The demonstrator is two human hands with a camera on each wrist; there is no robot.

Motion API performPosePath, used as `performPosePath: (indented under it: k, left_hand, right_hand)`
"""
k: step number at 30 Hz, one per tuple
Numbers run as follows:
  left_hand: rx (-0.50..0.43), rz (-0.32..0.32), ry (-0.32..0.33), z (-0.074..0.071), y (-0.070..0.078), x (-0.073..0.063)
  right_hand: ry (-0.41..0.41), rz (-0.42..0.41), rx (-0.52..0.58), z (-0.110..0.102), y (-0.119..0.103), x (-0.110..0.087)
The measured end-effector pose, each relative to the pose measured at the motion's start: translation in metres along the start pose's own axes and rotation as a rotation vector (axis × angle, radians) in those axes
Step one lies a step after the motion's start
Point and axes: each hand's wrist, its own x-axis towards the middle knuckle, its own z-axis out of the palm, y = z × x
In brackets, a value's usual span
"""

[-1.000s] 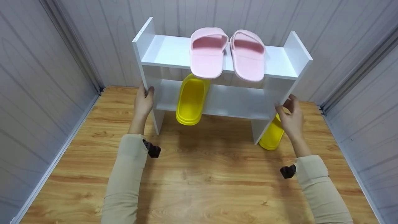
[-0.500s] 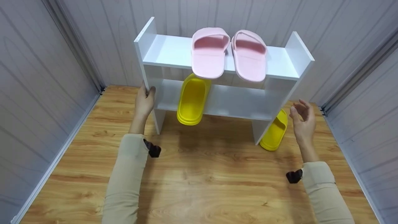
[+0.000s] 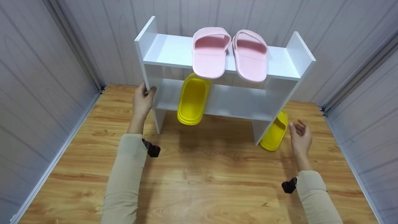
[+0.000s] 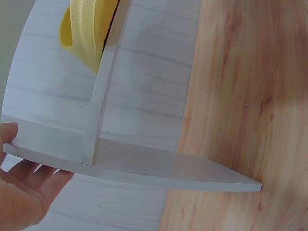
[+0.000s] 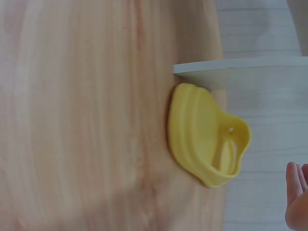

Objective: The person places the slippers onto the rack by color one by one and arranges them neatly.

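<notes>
My left hand (image 3: 143, 101) grips the left side panel of a white shoe rack (image 3: 239, 99). In the left wrist view its thumb (image 4: 9, 131) lies on one face of the panel, the fingers on the other. To the right of the rack my right hand (image 3: 301, 138) hangs loosely curled, holding nothing. Beside it, on the floor against the rack's right panel, lies a yellow slipper (image 3: 273, 135), also plain in the right wrist view. Another yellow slipper (image 3: 192, 99) sits on the lower shelf, its front end past the edge. Two pink slippers (image 3: 210, 59) rest on the top shelf.
A wood-patterned floor (image 3: 199, 186) spreads before the rack. Grey panelled walls stand behind the rack (image 3: 174, 18) and at both sides. The right wall meets the floor a little way beyond my right hand.
My right hand has let go of the rack's right panel, moved outward to the right, then drawn back toward me beside the floor slipper. The left hand keeps its grip on the rack.
</notes>
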Motion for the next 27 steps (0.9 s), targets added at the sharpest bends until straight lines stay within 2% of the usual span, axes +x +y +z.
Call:
performPosePath:
  k: [2, 6, 10, 16, 21, 27]
  left_hand:
    - [0.002, -0.018, 0.024, 0.000, 0.000, -0.001]
    - [0.019, -0.034, 0.087, 0.001, -0.001, -0.002]
    - [0.012, -0.016, 0.144, 0.001, -0.001, -0.003]
    - [0.022, 0.012, 0.199, -0.001, -0.003, -0.004]
    - [0.045, 0.004, 0.216, -0.001, -0.004, -0.005]
    - [0.060, -0.013, 0.196, -0.003, -0.003, -0.005]
  right_hand:
    - [0.008, 0.042, -0.032, 0.001, 0.004, -0.005]
    - [0.012, 0.129, -0.150, 0.009, -0.011, -0.023]
    - [0.015, 0.173, -0.154, 0.011, -0.003, -0.029]
    - [-0.043, 0.252, -0.203, 0.019, 0.004, -0.039]
    - [-0.043, 0.252, -0.262, 0.027, 0.011, -0.043]
    - [-0.037, 0.287, -0.259, 0.034, 0.014, -0.045]
